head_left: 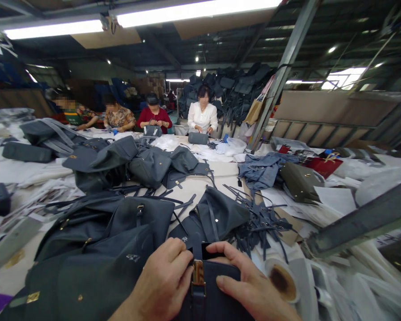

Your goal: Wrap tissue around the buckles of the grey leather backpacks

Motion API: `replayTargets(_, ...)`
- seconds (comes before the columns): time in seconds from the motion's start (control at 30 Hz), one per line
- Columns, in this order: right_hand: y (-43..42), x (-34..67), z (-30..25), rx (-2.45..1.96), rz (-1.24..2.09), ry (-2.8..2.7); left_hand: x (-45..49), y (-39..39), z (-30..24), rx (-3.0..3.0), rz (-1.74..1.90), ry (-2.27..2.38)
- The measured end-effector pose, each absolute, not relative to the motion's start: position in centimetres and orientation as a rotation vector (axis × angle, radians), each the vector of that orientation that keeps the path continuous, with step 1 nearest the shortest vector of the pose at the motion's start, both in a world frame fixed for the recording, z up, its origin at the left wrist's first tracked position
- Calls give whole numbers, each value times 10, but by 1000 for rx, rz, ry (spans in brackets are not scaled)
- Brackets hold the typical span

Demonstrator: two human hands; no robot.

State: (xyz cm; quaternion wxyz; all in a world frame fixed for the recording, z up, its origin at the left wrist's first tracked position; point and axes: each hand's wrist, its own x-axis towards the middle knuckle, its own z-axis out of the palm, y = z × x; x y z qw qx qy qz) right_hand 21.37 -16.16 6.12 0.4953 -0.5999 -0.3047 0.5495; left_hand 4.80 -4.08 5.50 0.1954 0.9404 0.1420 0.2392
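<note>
A dark blue-grey leather bag [220, 292] is at the bottom centre, close to me. A strap with a gold buckle [198, 273] runs down its front. My left hand [165, 276] is closed at the left of the buckle, its fingers curled on the bag's upper edge; their tips are partly hidden. My right hand [242, 278] grips the top edge at the right, thumb on the front and fingers behind it. Just beyond my hands lies another dark bag [220, 214]. A large dark bag [96, 267] with gold fittings lies left of my left hand.
More dark bags [120, 160] are heaped farther back. Thin dark straps [263, 223] lie tangled at the right, near an olive bag [300, 180] and a tape roll [282, 278]. A metal beam [364, 218] slants in from the right. Several people work across the table.
</note>
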Motion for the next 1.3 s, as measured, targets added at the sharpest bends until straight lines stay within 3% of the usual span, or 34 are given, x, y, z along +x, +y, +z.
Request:
replayTargets(0.2,-163,211,64,-1381,1390,-791,48,-40,63,2540,518,542)
replayTargets(0.47,-158,209,67,-1446,1316,-853,54,-30,57,2676,537,408)
replayTargets(0.73,-158,208,59,-1393,1375,-757,53,-37,54,2379,475,611)
replayTargets(1.0,-159,203,53,-1433,1271,-896,56,-32,46,2541,461,469)
replayTargets(1.3,-166,199,45,-1408,1287,-798,51,-37,62,2085,290,645)
